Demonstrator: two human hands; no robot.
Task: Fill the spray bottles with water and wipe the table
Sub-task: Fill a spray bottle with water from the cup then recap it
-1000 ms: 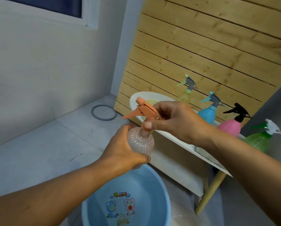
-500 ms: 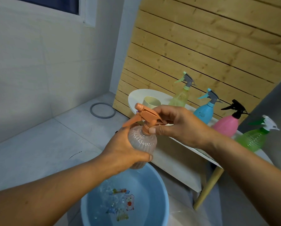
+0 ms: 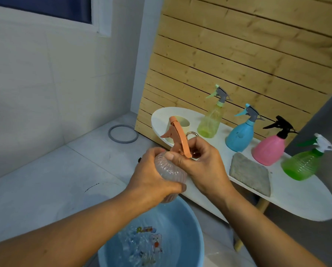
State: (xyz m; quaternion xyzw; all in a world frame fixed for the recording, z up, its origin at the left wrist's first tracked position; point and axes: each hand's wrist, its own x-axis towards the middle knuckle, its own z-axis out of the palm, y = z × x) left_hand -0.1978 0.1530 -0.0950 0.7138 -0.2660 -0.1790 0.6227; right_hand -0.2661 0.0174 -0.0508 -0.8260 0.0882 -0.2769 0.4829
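The ribbed clear spray bottle (image 3: 170, 171) was held upright above the blue basin (image 3: 182, 228), which lay directly below both hands and held rippling water over a cartoon print. The bottle's body was wrapped by the curled fingers of the left hand (image 3: 151, 178), the thumb lying across its lower front. The orange trigger head (image 3: 177, 138) stood on the bottle's neck, just above the left hand, and was gripped at its base by the right hand (image 3: 199, 166), thumb pressed to the near side and fingers curled behind. Whether the head was fully seated on the neck could not be told.

Beyond the right hand a white oval table (image 3: 296, 201) was seen. On it, behind the trigger head, a cream cup (image 3: 182, 125) was partly hidden. To the right of the hands, in a row running away to the right, a yellow-green bottle (image 3: 210, 122), a blue bottle (image 3: 240, 134), a pink bottle (image 3: 269, 149) and a green bottle (image 3: 302, 163) were stood upright. A grey cloth (image 3: 250, 173) lay flat just right of the right hand, at the table's near edge. On the floor beyond the left hand a grey ring (image 3: 123, 133) was seen.
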